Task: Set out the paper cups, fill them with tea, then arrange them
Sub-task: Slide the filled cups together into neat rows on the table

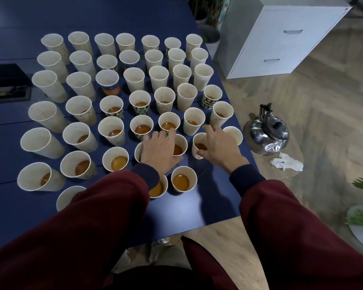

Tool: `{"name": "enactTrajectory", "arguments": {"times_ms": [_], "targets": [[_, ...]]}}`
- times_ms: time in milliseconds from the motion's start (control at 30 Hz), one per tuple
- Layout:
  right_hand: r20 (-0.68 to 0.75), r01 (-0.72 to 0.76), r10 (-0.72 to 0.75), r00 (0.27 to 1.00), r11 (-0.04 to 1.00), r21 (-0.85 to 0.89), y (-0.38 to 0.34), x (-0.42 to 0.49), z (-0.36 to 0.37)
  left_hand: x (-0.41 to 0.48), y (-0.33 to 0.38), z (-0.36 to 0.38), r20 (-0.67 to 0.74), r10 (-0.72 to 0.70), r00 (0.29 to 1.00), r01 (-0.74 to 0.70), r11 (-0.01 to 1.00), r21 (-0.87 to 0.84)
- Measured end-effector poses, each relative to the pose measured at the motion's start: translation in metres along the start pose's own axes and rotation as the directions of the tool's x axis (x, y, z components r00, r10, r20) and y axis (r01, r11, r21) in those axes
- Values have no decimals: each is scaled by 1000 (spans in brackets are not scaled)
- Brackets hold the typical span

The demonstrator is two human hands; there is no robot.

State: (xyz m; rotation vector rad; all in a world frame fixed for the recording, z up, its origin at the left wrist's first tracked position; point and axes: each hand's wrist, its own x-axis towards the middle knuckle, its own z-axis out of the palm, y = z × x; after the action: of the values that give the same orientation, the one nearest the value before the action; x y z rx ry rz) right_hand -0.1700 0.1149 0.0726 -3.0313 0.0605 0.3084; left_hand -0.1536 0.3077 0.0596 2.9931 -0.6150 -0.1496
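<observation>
The paper cups (110, 127) stand in loose rows on the blue table (197, 206) and fill the left and centre of the frame. The nearer ones hold tea (180, 182), and the upper rows look empty. The right hand (218, 147), a little right of centre, takes one filled cup (198, 143) by its side wall, between the thumb and the curved fingers. The left hand (158, 151) lies palm down over the cups beside it, with fingers spread; whether it grips any cup I cannot tell.

I judge that such a cup is light, thin and soft. If it is pressed too hard, the wall bends and the tea rises. With so little tea inside, it also tips easily. It is better to hold it gently at the middle of the wall, or just under the stiffer rolled rim, and to keep it upright. The kettle (267, 135) stands at the right, off the table.
</observation>
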Motion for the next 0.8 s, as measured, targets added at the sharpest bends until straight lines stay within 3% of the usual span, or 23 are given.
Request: {"name": "enactTrajectory", "arguments": {"times_ms": [200, 367, 467, 567, 800], "targets": [[19, 3, -3, 1000, 1000, 23, 0, -5, -7, 3, -1, 0, 9, -10, 1000, 9, 1000, 30], [-105, 11, 8, 994, 984, 178, -18, -45, -8, 2, 0, -1, -4, -21, 1000, 22, 999, 32], [-25, -44, 51, 998, 975, 219, -29, -65, 7, 2, 0, -1, -7, -27, 1000, 27, 999, 38], [53, -77, 68, 996, 980, 184, -36, -71, 29, 3, 2, -3, 0, -35, 999, 35, 999, 27], [-1, -80, 81, 997, 988, 132, -35, -70, 37, 3, 7, -9, 15, -35, 999, 33, 995, 97]]}}
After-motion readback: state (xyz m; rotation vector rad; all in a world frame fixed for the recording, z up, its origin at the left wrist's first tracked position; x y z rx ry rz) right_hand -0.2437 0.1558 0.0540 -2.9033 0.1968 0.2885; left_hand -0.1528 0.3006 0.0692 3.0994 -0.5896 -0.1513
